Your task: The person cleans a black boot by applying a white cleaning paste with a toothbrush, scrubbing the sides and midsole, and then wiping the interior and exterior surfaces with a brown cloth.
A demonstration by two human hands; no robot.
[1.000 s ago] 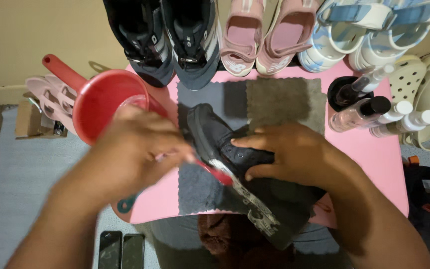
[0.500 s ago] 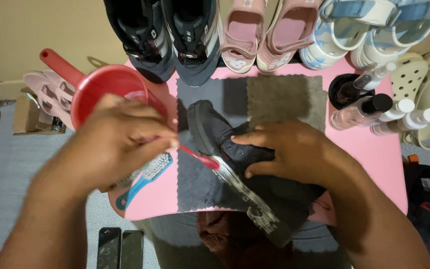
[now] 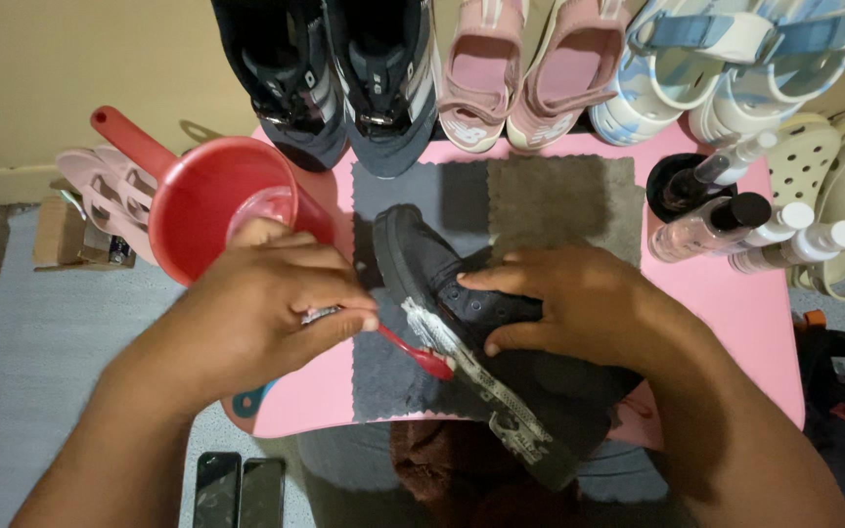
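On the pink table [image 3: 726, 323], near its front edge, we hold a black shoe [image 3: 462, 323] tipped on its side over a dark grey cloth [image 3: 388, 367], sole edge turned towards our left. Our right hand [image 3: 579, 303] presses down on the shoe's upper, fingers spread and curled over it. Our left hand [image 3: 266, 313] is closed around a red toothbrush [image 3: 421, 357], whose head touches the pale sole rim. A red scoop [image 3: 198, 191] stands at the table's left edge, spray bottles [image 3: 735, 220] lie at the right edge, and pairs of shoes [image 3: 462, 68] line the far edge against a beige wall [image 3: 70, 68]. Below, grey floor [image 3: 31, 332] shows, with two dark phones [image 3: 237, 489] lying just beside the front left corner.
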